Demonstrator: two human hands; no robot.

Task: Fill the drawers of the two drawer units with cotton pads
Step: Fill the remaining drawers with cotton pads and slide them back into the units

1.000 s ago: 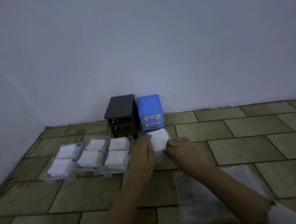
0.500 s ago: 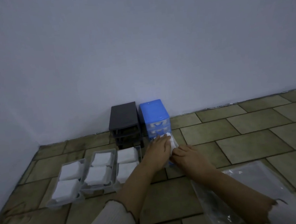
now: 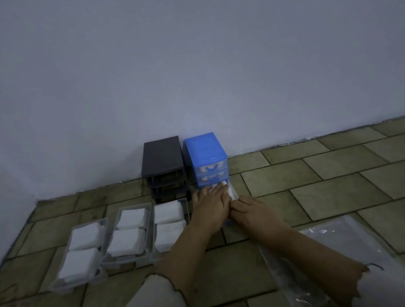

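we see our left hand (image 3: 210,205) lying flat, fingers (image 3: 216,190) straight, pressing down on the white cotton pads (image 3: 227,188) in the bottom drawer (image 3: 232,195) of the blue drawer unit (image 3: 207,159). that drawer is pulled out toward us along the tiled floor (image 3: 324,191), and only a sliver of its clear wall and of the pads shows beyond our fingertips. our right hand (image 3: 252,210) sits just beside the left, at the near end of the same drawer; its fingers are curled down at the drawer front, but we cannot tell whether they grip it.

above our fingers, the blue unit is glossy plastic with two closed, see-through upper drawers with arched blue handles. touching its left side stands the black drawer unit (image 3: 163,165), matte and boxy, its slots open and dark, against the pale wall (image 3: 187,55).

left of our left hand, three clear plastic drawers rest on the floor side by side: the nearest drawer (image 3: 186,205), the middle drawer (image 3: 149,208) and the far-left drawer (image 3: 103,223). each holds two soft, square stacks of white pads (image 3: 129,231), one behind the other.

under our right forearm lies a crinkled clear plastic bag (image 3: 342,251). both sleeves (image 3: 156,303) are ribbed and cream-coloured.
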